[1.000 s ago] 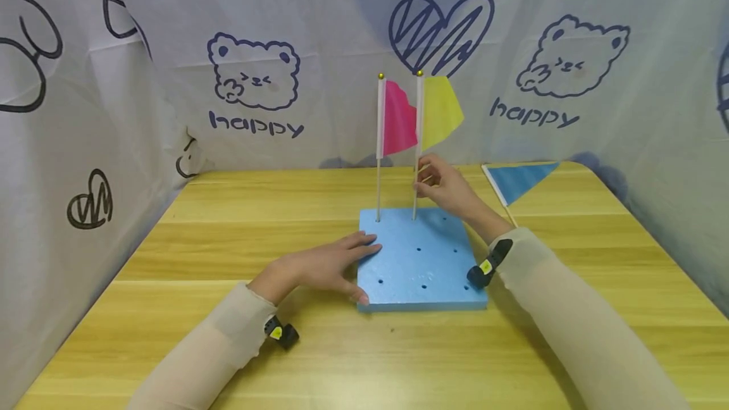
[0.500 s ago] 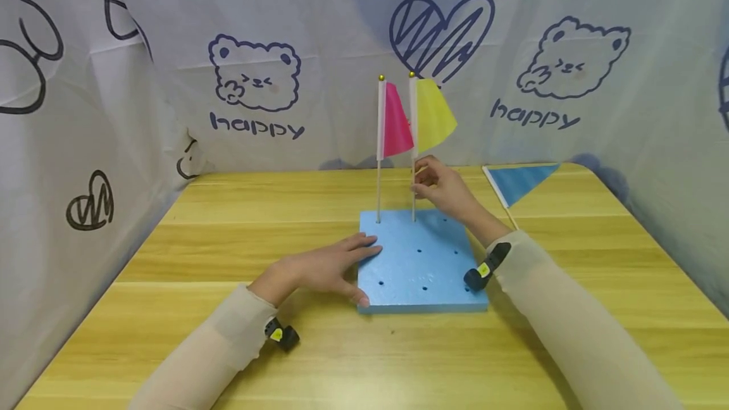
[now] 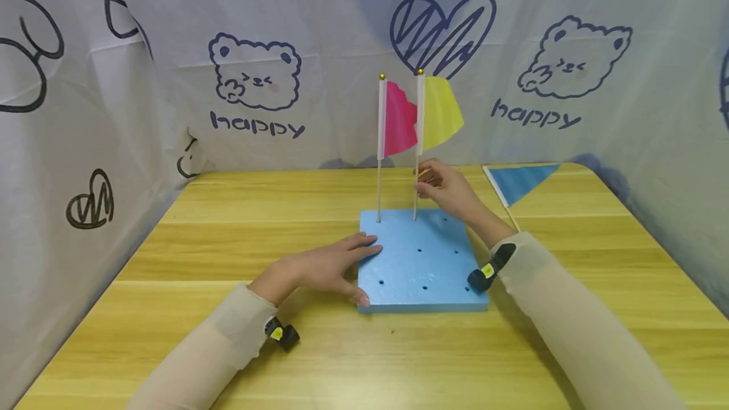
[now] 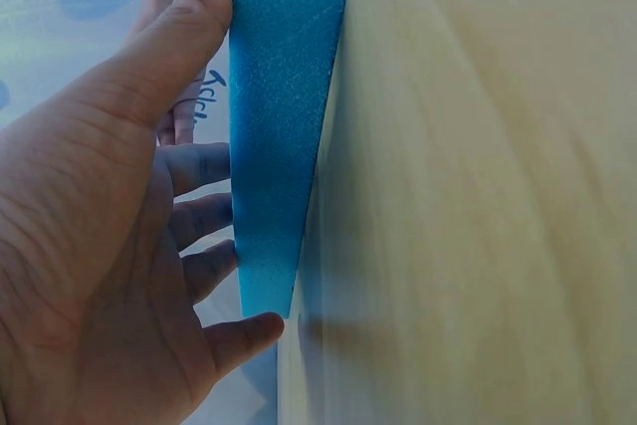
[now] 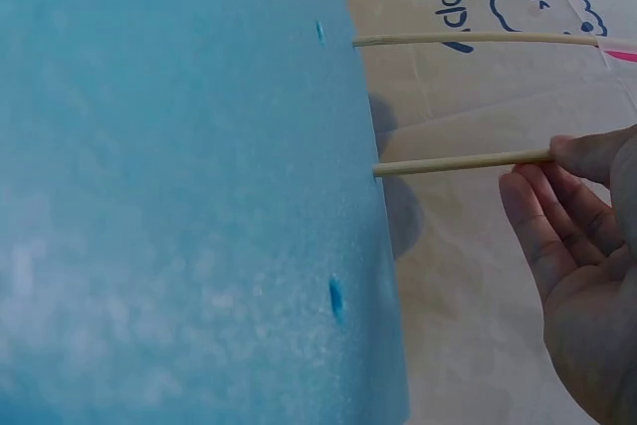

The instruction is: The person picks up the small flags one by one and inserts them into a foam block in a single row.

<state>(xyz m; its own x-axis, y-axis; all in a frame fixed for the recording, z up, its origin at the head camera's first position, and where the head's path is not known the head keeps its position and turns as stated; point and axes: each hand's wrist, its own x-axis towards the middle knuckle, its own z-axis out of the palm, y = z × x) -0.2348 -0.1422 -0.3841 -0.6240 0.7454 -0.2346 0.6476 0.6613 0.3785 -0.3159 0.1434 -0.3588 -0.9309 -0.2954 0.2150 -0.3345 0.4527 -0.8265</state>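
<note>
A light blue foam board (image 3: 398,267) with several small holes lies on the table. Along its back edge, a pink flag (image 3: 398,120) stands upright in the left hole. My right hand (image 3: 447,188) pinches the wooden stick (image 5: 463,163) of a yellow flag (image 3: 440,112) between thumb and fingers, and the stick's lower end is at the middle back hole. My left hand (image 3: 327,267) rests against the board's left side, fingers spread over the edge and thumb at the front corner. The left wrist view shows these fingers straight along the board's side (image 4: 284,97).
A blue triangular flag (image 3: 521,182) lies on the wooden table (image 3: 228,207) to the right, its stick partly behind the right sleeve. A white curtain (image 3: 342,37) with drawn bears and hearts hangs behind the table and at both sides.
The yellow flag's top swayed left half a second ago and is now back to the right, moved by the right hand. Its lower end stays at the same hole; the left hand keeps still.
</note>
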